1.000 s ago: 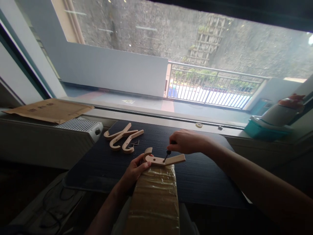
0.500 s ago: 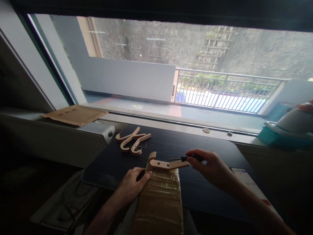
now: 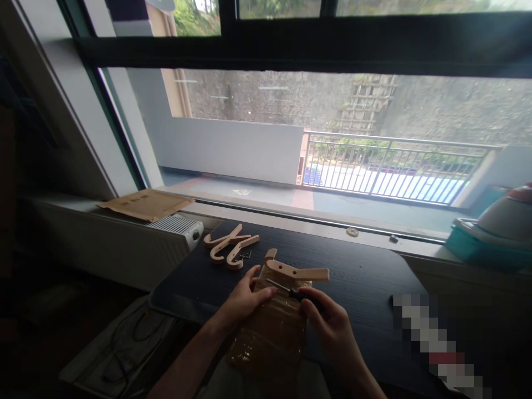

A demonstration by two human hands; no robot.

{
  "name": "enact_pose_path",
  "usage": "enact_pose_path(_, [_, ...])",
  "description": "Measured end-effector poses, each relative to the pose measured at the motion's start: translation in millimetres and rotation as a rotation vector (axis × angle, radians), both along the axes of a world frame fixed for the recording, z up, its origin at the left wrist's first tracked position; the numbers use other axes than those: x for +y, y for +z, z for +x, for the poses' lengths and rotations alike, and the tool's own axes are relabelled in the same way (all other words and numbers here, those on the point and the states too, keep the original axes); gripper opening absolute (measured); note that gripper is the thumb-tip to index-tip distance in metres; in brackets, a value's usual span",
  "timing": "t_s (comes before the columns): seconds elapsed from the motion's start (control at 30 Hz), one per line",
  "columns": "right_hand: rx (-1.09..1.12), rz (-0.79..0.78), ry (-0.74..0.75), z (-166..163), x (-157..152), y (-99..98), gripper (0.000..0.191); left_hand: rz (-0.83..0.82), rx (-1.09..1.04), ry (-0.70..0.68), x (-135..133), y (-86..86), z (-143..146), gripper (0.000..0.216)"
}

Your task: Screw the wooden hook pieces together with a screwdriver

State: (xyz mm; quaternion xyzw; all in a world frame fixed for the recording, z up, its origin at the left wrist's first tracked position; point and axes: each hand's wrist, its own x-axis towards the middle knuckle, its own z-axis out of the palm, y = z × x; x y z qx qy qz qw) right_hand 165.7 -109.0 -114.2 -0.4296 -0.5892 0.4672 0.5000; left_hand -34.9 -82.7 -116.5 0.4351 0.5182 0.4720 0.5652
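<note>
A brown package point(image 3: 266, 330) wrapped in clear tape lies in front of me, its far end over the dark table. My left hand point(image 3: 247, 296) grips its left edge, thumb on top and fingers along the side. In my right hand point(image 3: 330, 318) is a screwdriver point(image 3: 296, 294) with a black handle and thin metal shaft. The shaft points left across the package, its tip close to my left thumb. A pale wooden hook point(image 3: 305, 274) with two dark holes sits at the package's far end, its straight arm reaching right. Neither hand touches the hook.
Several more wooden hooks point(image 3: 236, 243) lie on the table point(image 3: 344, 277), with small screws point(image 3: 246, 255) beside them. A pixelated phone-like object point(image 3: 428, 327) is at the right. The sill holds a tape roll point(image 3: 352, 232), a teal container point(image 3: 469, 246) and, leftward, a brown envelope point(image 3: 145, 203).
My right hand and the screwdriver have moved from beyond the hook's arm to the near side, over the package. My left hand has shifted slightly up the package. The view has tilted up.
</note>
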Motion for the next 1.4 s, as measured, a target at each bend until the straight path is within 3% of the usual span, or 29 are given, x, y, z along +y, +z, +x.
enact_pose_path(0.13, [-0.050, 0.160, 0.028, -1.6, 13.4, 18.3, 0.034, 0.047, -0.166, -0.068, 6.0, 20.7, 8.2, 0.064])
enact_pose_path(0.27, [-0.105, 0.251, -0.095, 0.9, 6.0, 24.2, 0.032, 0.188, -0.223, -0.019, 4.9, 30.3, 11.7, 0.064])
enact_pose_path(0.37, [-0.077, 0.179, -0.198, 7.8, -7.4, 11.1, 0.036, 0.226, -0.238, 0.031, 1.8, 24.2, 6.4, 0.067])
enact_pose_path(0.53, [0.021, 0.065, -0.175, 17.1, -21.4, -16.8, 0.041, 0.263, -0.241, 0.011, -5.5, 18.0, 2.5, 0.063])
enact_pose_path(0.7, [0.178, -0.071, -0.145, 21.1, -26.1, -32.4, 0.047, 0.257, -0.296, 0.131, -9.4, 20.7, 10.8, 0.050])
enact_pose_path(0.87, [0.546, -0.153, -0.287, 14.3, -9.7, -38.8, 0.051, 0.243, -0.442, 0.302, -4.6, 9.4, 24.7, 0.039])
enact_pose_path(0.97, [0.672, -0.149, -0.407, 6.3, 12.1, -36.3, 0.049, 0.285, -0.451, 0.372, -7.6, 0.6, 37.2, 0.050])
enact_pose_path(1.07, [0.729, -0.140, -0.505, 5.6, 34.5, -32.2, 0.048, 0.359, -0.318, 0.330, -20.6, 0.8, 39.0, 0.064])
enact_pose_path(1.17, [0.711, -0.124, -0.532, 11.9, 49.5, -30.3, 0.047, 0.429, -0.207, 0.117, -36.0, 11.1, 22.1, 0.083])
enact_pose_path(1.23, [0.676, -0.110, -0.529, 15.4, 54.2, -30.3, 0.048, 0.397, -0.187, -0.055, -41.3, 19.7, 4.9, 0.082])
enact_pose_path(1.4, [0.658, -0.049, -0.430, 9.8, 57.7, -32.2, 0.048, 0.174, -0.150, 0.000, -30.7, 31.3, -24.7, 0.068])
